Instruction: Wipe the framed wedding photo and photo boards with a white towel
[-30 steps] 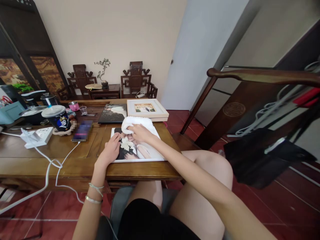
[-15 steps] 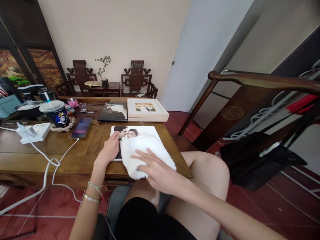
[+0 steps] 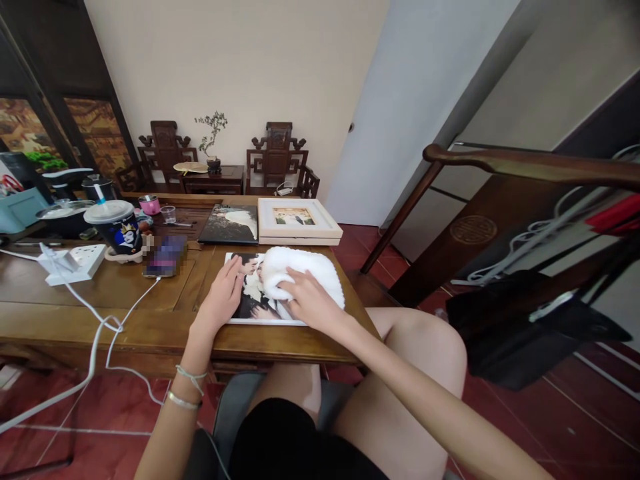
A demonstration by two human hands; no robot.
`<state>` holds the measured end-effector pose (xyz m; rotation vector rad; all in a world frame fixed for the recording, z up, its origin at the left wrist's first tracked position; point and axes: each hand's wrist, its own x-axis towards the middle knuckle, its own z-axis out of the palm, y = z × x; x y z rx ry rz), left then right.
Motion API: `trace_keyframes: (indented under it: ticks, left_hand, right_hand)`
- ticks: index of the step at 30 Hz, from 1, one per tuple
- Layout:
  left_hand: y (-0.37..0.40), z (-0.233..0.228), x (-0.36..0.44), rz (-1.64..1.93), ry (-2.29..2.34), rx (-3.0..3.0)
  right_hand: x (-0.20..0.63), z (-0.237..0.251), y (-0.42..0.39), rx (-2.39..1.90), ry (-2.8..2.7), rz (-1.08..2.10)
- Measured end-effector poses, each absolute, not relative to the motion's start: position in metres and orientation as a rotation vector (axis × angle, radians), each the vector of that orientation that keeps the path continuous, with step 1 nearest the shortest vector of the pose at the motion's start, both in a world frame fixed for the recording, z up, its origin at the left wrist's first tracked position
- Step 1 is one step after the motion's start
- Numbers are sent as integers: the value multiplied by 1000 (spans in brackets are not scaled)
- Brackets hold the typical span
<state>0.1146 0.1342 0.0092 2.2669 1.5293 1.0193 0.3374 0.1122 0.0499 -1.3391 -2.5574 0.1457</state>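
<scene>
I find no text, brand, number or sign that can be read anywhere in my view. The dark cup [image 3: 119, 229] on the table [image 3: 125, 293] carries a printed cartoon figure, but no lettering on it can be made out. The screen of the phone [image 3: 164, 257] is blurred, and nothing on it is legible. The photo print [image 3: 250, 293] under my hands shows two people and bears no caption that I can see. The framed picture [image 3: 295, 217] behind it has no visible inscription. A round emblem [image 3: 473, 229] is carved on the wooden panel to my right; I cannot tell whether it holds a character.
</scene>
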Motion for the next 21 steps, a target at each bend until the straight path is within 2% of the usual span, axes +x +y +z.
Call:
trace_keyframes:
  ticks: [6, 12, 17, 21]
  left_hand:
    - [130, 13, 113, 1137, 1443, 2231]
    - [136, 5, 115, 1040, 1509, 2247]
    - [139, -1, 116, 901, 1551, 2302]
    - [140, -4, 115, 905, 1572, 2312]
  right_hand:
    - [301, 48, 86, -1012, -2715, 219]
    - [333, 44, 57, -832, -2777, 240]
    - [375, 52, 49, -983, -2690, 293]
    - [394, 49, 78, -1152, -2533, 226]
